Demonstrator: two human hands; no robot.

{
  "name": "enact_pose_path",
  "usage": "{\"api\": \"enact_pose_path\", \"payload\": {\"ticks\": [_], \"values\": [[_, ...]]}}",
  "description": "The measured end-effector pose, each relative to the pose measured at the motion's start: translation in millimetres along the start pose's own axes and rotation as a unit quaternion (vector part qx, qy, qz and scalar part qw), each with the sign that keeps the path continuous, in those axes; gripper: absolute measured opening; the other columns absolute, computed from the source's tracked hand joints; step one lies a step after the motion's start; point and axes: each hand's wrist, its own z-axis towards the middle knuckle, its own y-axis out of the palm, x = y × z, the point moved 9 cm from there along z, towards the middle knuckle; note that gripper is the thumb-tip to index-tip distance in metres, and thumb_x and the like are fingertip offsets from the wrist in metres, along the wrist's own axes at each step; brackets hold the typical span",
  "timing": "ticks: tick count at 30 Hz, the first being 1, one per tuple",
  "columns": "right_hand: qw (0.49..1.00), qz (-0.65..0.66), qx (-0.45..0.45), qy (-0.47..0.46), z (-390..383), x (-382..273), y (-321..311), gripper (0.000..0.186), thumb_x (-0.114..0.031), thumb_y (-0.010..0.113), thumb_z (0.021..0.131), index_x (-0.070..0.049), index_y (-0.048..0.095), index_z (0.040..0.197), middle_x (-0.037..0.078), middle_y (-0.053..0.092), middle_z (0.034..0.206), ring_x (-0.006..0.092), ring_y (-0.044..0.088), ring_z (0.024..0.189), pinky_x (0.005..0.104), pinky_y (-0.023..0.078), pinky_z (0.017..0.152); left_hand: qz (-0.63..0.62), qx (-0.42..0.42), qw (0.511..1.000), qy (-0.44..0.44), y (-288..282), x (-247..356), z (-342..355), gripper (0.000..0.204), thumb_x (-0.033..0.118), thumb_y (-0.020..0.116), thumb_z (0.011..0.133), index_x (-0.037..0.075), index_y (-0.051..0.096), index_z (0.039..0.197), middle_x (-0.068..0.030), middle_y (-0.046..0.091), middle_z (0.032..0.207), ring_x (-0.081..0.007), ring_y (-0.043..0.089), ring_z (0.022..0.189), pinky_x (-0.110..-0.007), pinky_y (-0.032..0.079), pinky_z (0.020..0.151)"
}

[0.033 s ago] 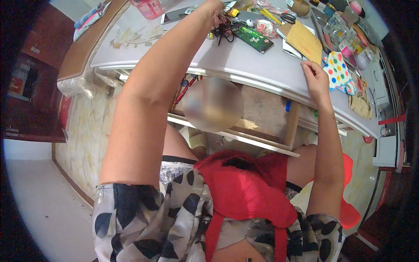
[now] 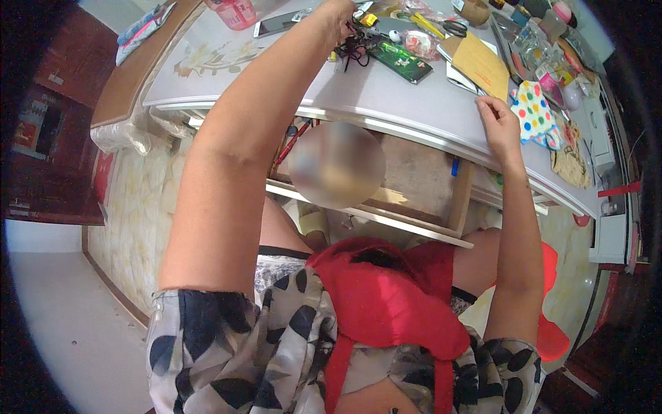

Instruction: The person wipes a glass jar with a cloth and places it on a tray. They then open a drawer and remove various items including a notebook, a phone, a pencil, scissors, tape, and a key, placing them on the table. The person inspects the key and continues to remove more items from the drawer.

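At the far side of the desk (image 2: 317, 103), my left hand (image 2: 338, 19) is bent downward at the top of the view. Its fingers look closed on a tangle of thin black cord (image 2: 354, 50), though most of them are hidden behind the hand. Beside the cord lies a flat dark green box (image 2: 403, 62). My right hand (image 2: 498, 123) is at the desk's near edge, its fingers curled together. What they hold, if anything, cannot be made out. Just beyond it rest a tan envelope (image 2: 483, 65) and a polka-dot cloth (image 2: 532, 110).
Below the desktop an open drawer (image 2: 417, 162) holds red pens (image 2: 289, 146); a round blur covers part of it. Scissors (image 2: 455, 28), a pink plastic container (image 2: 233, 12) and a dark flat slab (image 2: 277, 25) lie on the desk. Clutter, including clear plastic (image 2: 545, 52), crowds the right side.
My left hand and the black cord beside it have shifted very slightly. My right hand stays in place.
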Motion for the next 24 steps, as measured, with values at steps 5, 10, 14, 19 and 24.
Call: {"api": "enact_pose_path", "payload": {"ticks": [5,10,14,19,24], "values": [[0.997,0.06,0.035,-0.028,0,13,-4,0.021,-0.021,0.06,0.085,-0.004,0.065,0.097,0.007,0.064,0.081,0.0124,0.057,0.072,0.0243,0.045,0.068,-0.018,-0.1,0.994,0.05,13,13,-27,0.018,0.026,0.048,0.082,0.01,0.052,0.074,-0.0028,0.044,0.06,-0.0172,0.04,0.049,-0.03,0.029,0.04],[0.999,0.024,0.02,-0.023,-3,-2,-3,0.022,-0.021,0.06,0.085,-0.004,0.065,0.097,0.007,0.064,0.08,0.0122,0.056,0.071,0.0241,0.044,0.067,0.128,-0.357,0.9,0.215,10,3,-221,0.029,0.027,0.057,0.088,0.0,0.063,0.097,-0.0086,0.063,0.089,-0.0145,0.058,0.083,-0.026,0.049,0.068],[1.0,-0.004,0.013,-0.012,-3,-1,-4,0.022,-0.02,0.06,0.087,-0.002,0.065,0.099,0.002,0.062,0.083,0.0084,0.053,0.075,0.0213,0.043,0.069,0.281,-0.404,0.866,0.088,-19,-97,-228,0.025,0.024,0.06,0.086,0.001,0.066,0.093,0.0016,0.063,0.082,-0.0071,0.054,0.072,-0.024,0.046,0.066],[0.999,-0.016,0.02,-0.041,-4,-12,-4,0.022,-0.02,0.059,0.087,-0.002,0.064,0.099,0.003,0.063,0.084,0.009,0.054,0.075,0.022,0.043,0.07,0.606,-0.248,0.75,0.099,-69,-190,-160,0.034,0.023,0.061,0.078,-0.001,0.062,0.101,-0.0181,0.065,0.089,-0.0295,0.062,0.086,-0.037,0.048,0.075],[0.998,-0.01,0.032,-0.062,-2,-2,-5,0.023,-0.022,0.058,0.087,-0.002,0.064,0.097,0.009,0.065,0.083,0.0134,0.058,0.072,0.0255,0.045,0.068,0.651,-0.022,0.757,0.053,-98,-229,-124,0.065,0.034,0.063,0.076,-0.002,0.04,0.125,-0.022,0.052,0.118,-0.036,0.052,0.107,-0.04,0.045,0.091]]}}
